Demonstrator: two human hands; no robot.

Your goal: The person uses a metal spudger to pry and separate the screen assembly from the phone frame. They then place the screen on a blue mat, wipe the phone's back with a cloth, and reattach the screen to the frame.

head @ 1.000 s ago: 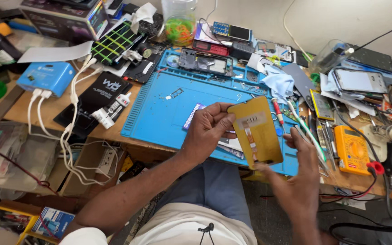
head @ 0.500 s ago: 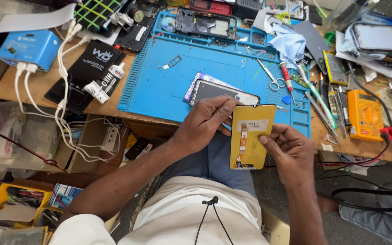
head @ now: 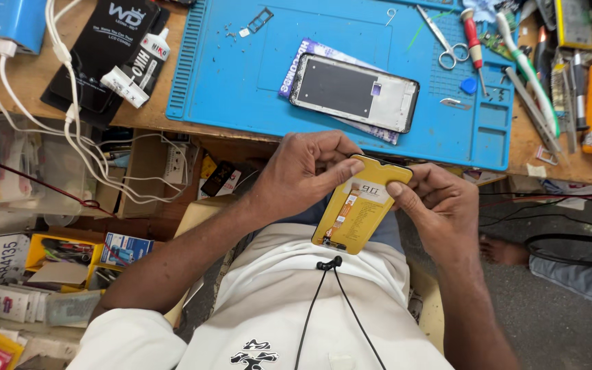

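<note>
Single head-worn camera, looks steeply down from above wearer's chest. Faces forward over lap toward wooden bench (head: 138, 120) edge; blue work mat (head: 241, 75) fills upper frame. Close range: left hand (head: 303, 171) and right hand (head: 436, 199) sit mid-frame above torso. Floor visible right, storage clutter left. No second view; no overlap.

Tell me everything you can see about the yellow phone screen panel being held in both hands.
The yellow screen panel is a thin, flat rectangle with rounded corners and a dark edge along its top. Its yellow backing carries an orange flex ribbon running lengthwise and a small pale label near the top. It is held tilted above the person's lap, below the desk edge. The left hand grips its upper left corner, thumb on top; the right hand holds the upper right edge.
</note>
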